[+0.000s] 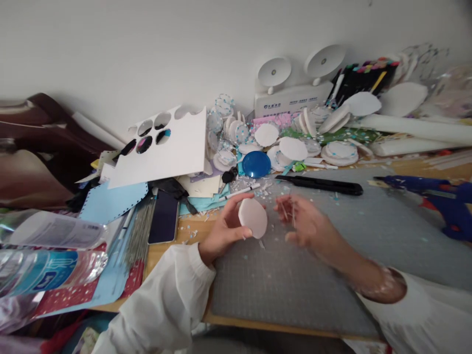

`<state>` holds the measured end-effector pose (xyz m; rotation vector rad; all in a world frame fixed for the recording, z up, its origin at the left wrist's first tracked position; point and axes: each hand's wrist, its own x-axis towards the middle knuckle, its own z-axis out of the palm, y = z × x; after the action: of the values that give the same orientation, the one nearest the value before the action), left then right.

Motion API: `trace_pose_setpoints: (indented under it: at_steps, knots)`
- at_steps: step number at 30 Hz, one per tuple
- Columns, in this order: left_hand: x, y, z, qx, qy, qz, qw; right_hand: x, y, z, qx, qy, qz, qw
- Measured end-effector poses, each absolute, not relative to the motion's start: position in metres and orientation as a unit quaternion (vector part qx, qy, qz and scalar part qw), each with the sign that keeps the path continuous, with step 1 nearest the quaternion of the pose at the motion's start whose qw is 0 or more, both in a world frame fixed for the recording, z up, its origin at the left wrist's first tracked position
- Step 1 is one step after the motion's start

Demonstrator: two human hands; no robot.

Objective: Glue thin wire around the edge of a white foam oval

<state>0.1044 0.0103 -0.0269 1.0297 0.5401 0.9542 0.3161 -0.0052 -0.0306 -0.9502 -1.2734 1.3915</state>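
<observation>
A white disc (252, 218) with slightly uneven edges is held up over the grey cutting mat (287, 290). My left hand (228, 227) grips it at its left side, thumb along the lower edge and fingers behind. To the right of the disc, apart from it, my right hand (304, 221) is blurred by motion, its fingers curled near some thin strips that I cannot make out clearly. Small white scraps lie on the mat below. Beyond the hands rests a black utility knife (324, 185).
A blue glue gun (435, 189) lies at the right. White discs, a blue round lid (256, 164) and a white box (291, 101) crowd the back. To the left are a phone (164, 217), a white board with holes (173, 152) and plastic bottles (55, 269).
</observation>
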Motion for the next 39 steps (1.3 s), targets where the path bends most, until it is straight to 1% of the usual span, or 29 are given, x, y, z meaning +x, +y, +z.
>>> trace_pose_setpoints:
  at_steps: [4, 9, 14, 20, 25, 32, 39]
  knots:
    - [0.107, 0.007, -0.027, 0.471, 0.222, 0.438, 0.732, 0.311, -0.02, -0.032, -0.389, -0.625, 0.477, 0.48]
    - [0.108, 0.002, -0.025, 0.455, 0.179, 0.423, 0.763, 0.306, -0.03, -0.021, -0.425, -0.694, 0.365, 0.451]
    - [0.107, -0.001, -0.023, 0.439, 0.164, 0.393, 0.791, 0.306, -0.031, -0.019, -0.424, -0.742, 0.297, 0.426]
    - [0.108, -0.001, -0.022, 0.432, 0.151, 0.398, 0.795, 0.307, -0.034, -0.021, -0.435, -0.77, 0.223, 0.41]
    - [0.11, 0.0, -0.023, 0.442, 0.163, 0.403, 0.784, 0.308, -0.032, -0.023, -0.432, -0.777, 0.199, 0.414]
    - [0.112, 0.001, -0.024, 0.495, 0.195, 0.421, 0.735, 0.308, -0.032, -0.025, -0.439, -0.774, 0.2, 0.41]
    - [0.109, 0.0, -0.023, 0.509, 0.228, 0.411, 0.721, 0.307, -0.034, -0.025, -0.429, -0.784, 0.175, 0.413]
